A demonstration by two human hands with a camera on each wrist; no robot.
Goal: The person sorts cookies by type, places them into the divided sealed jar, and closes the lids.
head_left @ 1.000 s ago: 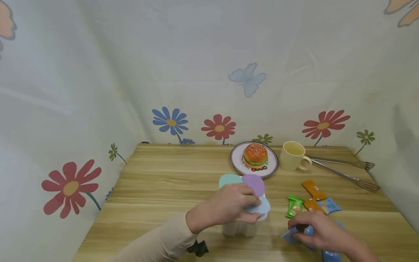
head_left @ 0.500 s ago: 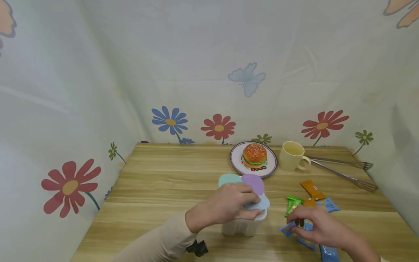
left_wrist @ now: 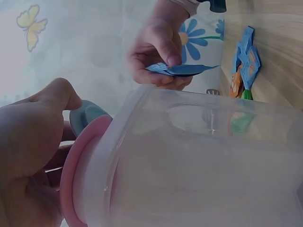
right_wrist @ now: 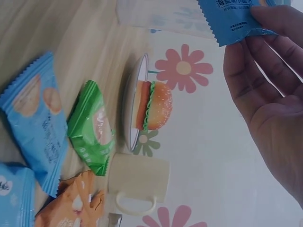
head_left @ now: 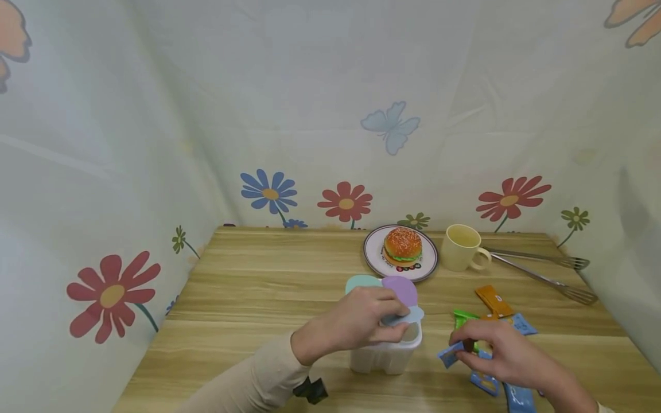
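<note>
A translucent white container (head_left: 377, 358) stands near the table's front middle, topped by teal (head_left: 361, 281), purple (head_left: 400, 291) and light blue (head_left: 413, 314) lids. My left hand (head_left: 356, 321) pinches the light blue lid, which is raised, and part of the opening beneath it shows. A pink lid (left_wrist: 80, 165) appears in the left wrist view. To the right, my right hand (head_left: 503, 353) pinches a small blue snack packet (right_wrist: 234, 21) between thumb and fingers, above the table and beside the container.
Below and behind my right hand lie blue (head_left: 518, 397), green (right_wrist: 92, 130) and orange (head_left: 494, 300) snack packets. Farther back are a plate (head_left: 373, 255) with a toy hamburger (head_left: 403, 245), a yellow mug (head_left: 459, 249) and metal utensils (head_left: 547, 275). A flowered curtain (head_left: 310, 115) surrounds the table.
The light blue lid has tilted up under my left hand, uncovering part of the opening. My right hand has lifted the blue packet off the pile and moved slightly toward the container.
</note>
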